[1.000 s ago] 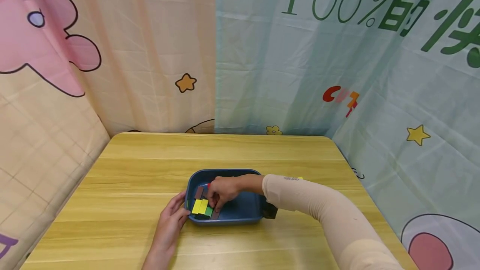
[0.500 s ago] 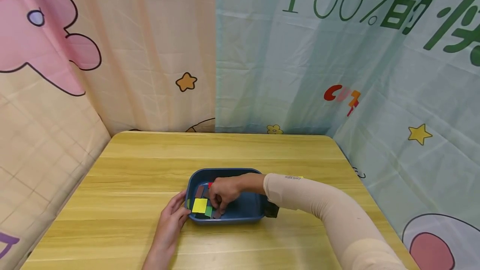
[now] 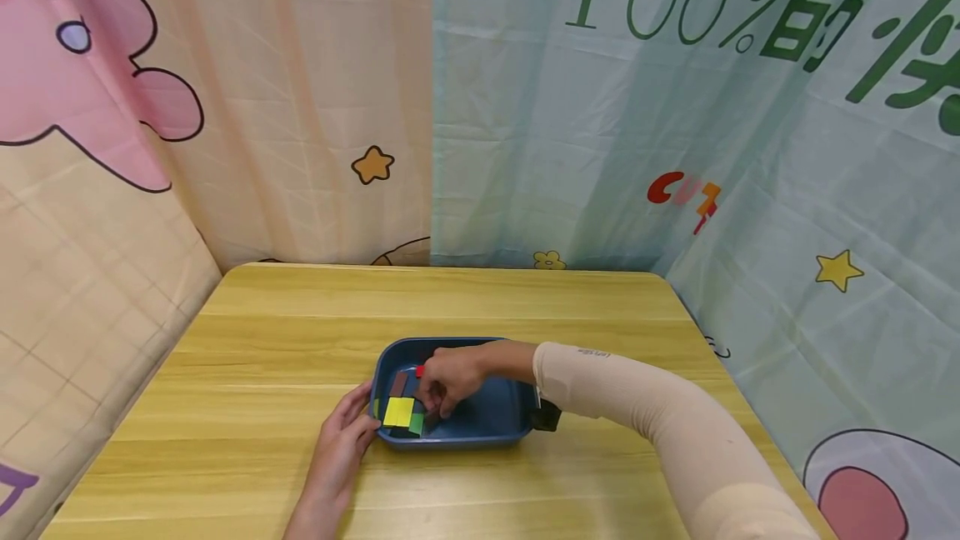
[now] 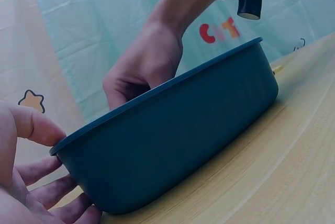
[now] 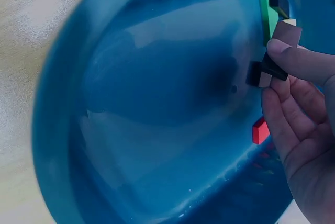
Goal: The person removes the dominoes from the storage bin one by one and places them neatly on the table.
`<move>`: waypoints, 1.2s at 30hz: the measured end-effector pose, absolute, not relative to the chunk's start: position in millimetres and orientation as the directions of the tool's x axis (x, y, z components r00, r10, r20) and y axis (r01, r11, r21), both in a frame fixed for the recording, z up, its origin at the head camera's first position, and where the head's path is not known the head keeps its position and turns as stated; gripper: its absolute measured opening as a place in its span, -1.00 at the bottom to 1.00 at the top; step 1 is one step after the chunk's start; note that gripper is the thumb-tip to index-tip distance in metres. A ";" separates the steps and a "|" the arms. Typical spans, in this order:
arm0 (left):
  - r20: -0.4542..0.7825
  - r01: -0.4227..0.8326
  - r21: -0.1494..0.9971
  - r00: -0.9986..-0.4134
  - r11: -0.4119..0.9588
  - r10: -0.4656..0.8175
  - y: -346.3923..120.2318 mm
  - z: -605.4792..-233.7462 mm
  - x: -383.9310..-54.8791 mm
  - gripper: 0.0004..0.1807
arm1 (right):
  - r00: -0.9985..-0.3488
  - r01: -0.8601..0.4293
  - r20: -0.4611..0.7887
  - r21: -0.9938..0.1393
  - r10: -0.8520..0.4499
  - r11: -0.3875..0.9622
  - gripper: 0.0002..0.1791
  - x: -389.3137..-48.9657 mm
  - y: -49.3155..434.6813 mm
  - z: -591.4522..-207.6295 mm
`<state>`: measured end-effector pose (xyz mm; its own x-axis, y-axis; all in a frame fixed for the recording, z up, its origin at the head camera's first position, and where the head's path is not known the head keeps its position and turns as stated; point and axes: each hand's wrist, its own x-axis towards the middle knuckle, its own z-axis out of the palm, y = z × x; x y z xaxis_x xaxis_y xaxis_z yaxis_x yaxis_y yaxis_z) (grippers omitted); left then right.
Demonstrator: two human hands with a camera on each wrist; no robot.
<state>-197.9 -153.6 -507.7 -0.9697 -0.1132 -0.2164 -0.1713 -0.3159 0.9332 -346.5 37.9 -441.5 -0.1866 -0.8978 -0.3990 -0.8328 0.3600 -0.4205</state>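
Observation:
A blue plastic basin point(image 3: 487, 442) stands on the table with small rectangular blocks at its left end. My left hand point(image 3: 341, 440) holds that end, its fingers against the outer wall in the left wrist view. My right hand point(image 3: 452, 379) reaches inside. In the right wrist view its thumb and fingers pinch a brown block point(image 5: 288, 34), with a black block point(image 5: 274, 69) right under the thumb. Yellow blocks point(image 3: 399, 412) lie side by side near the left wall, next to a green block point(image 3: 416, 423). A red block point(image 5: 260, 131) lies near the fingers.
Another brown block point(image 3: 399, 383) lies at the basin's left end. A black camera point(image 3: 545, 416) hangs from the right wrist beside the basin's right end. The wooden table point(image 3: 247, 357) meets printed curtains point(image 3: 315, 107) at the back and sides.
The yellow blocks, slightly parted a second ago, now lie flush together. The brown block at the right fingertips has shifted slightly away from the near wall. The left hand stays in place.

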 end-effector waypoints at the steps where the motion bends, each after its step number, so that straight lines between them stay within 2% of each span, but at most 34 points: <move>1: -0.217 -0.171 0.933 -0.969 -0.317 -0.115 -153.8 -507.8 -197.7 -0.33 | -0.197 -0.826 -0.398 -0.424 -0.896 0.371 -0.89 -346.7 38.1 -440.2; 9: -0.209 -0.163 0.934 -0.971 -0.319 -0.117 -152.8 -505.8 -199.0 -0.32 | -0.339 -0.765 -0.320 -0.453 -0.885 0.457 -0.88 -349.3 50.4 -428.0; 17: -0.233 -0.187 0.933 -0.965 -0.307 -0.120 -152.5 -505.5 -198.2 -0.30 | -0.391 -0.795 -0.211 -0.413 -0.896 0.444 -0.68 -353.1 73.8 -421.8; 28: -0.220 -0.173 0.935 -0.968 -0.311 -0.122 -153.9 -506.9 -198.4 -0.31 | -0.530 -0.703 -0.091 -0.509 -0.843 0.496 -0.88 -349.4 103.8 -421.5; 36: -0.235 -0.190 0.932 -0.965 -0.308 -0.118 -152.7 -506.0 -197.5 -0.30 | -0.605 -0.660 -0.018 -0.548 -0.796 0.514 -0.89 -350.9 129.4 -423.9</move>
